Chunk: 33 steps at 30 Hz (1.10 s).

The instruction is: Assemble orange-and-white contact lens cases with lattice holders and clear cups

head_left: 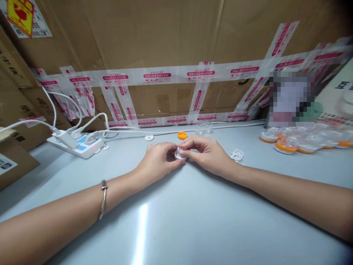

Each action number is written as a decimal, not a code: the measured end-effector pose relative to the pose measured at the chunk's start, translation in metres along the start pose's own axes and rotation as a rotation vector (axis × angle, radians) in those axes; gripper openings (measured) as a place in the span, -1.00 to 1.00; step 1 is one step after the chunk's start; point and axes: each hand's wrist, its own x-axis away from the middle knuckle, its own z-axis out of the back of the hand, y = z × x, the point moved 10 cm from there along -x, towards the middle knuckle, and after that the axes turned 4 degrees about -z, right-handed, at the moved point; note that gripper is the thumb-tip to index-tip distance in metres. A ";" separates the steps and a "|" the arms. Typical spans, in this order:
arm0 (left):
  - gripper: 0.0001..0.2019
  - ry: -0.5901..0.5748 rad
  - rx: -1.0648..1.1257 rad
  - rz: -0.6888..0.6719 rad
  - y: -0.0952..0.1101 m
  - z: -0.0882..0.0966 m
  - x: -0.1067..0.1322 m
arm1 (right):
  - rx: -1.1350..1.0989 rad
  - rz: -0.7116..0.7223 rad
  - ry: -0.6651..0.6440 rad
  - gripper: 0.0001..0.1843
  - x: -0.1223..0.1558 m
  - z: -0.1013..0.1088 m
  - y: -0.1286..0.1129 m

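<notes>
My left hand (158, 160) and my right hand (205, 152) meet over the middle of the grey table (176, 221). Both pinch a small white plastic cage-like part (180, 152) between their fingertips, fingers closed around it. A silver bangle sits on my left wrist. An orange cap (182, 135) and a white ring (149, 138) lie just beyond the hands. Another white cage part (237, 155) rests right of my right hand. Two clear plastic pieces (204, 128) lie near the back.
A white power strip (78, 144) with plugs and white cables lies at the left. A pile of clear parts with orange bases (300, 141) sits at the right. Taped cardboard walls (165, 55) close off the back; a cardboard box (12, 162) stands at the left edge.
</notes>
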 end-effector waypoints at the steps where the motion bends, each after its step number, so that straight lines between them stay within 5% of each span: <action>1: -0.84 -0.005 -0.010 0.000 0.000 0.000 0.000 | -0.013 -0.018 -0.007 -0.92 0.000 -0.001 0.002; 10: -0.87 -0.016 -0.064 -0.072 0.010 0.003 0.001 | 0.074 0.043 -0.028 -0.85 0.001 -0.005 -0.005; 13: -0.87 -0.004 -0.090 -0.088 0.012 0.005 0.002 | 0.175 0.175 0.066 -0.79 -0.007 0.020 -0.026; 15: -0.87 -0.003 -0.088 -0.079 0.012 0.005 0.003 | 0.179 0.185 0.211 -0.79 -0.018 0.055 -0.031; 17: -0.87 -0.004 -0.068 -0.072 0.012 0.005 0.004 | 0.194 0.090 0.311 -0.75 -0.031 0.090 -0.019; 19: -0.86 -0.009 -0.049 -0.069 0.012 0.004 0.004 | 0.289 0.019 0.258 -0.65 -0.044 0.106 -0.002; 23: -0.87 -0.021 -0.050 -0.071 0.012 0.004 0.004 | 0.388 -0.092 0.094 -0.54 -0.052 0.108 0.040; 27: -0.87 -0.021 -0.070 -0.065 0.012 0.004 0.004 | 0.410 -0.113 0.141 -0.71 -0.051 0.110 0.059; 30: -0.86 -0.015 -0.052 -0.046 0.011 0.004 0.004 | 0.399 -0.081 0.285 -0.74 -0.048 0.118 0.046; 33: -0.87 -0.025 -0.007 -0.019 0.010 0.003 0.004 | 0.255 0.078 0.413 -0.67 -0.035 0.112 0.004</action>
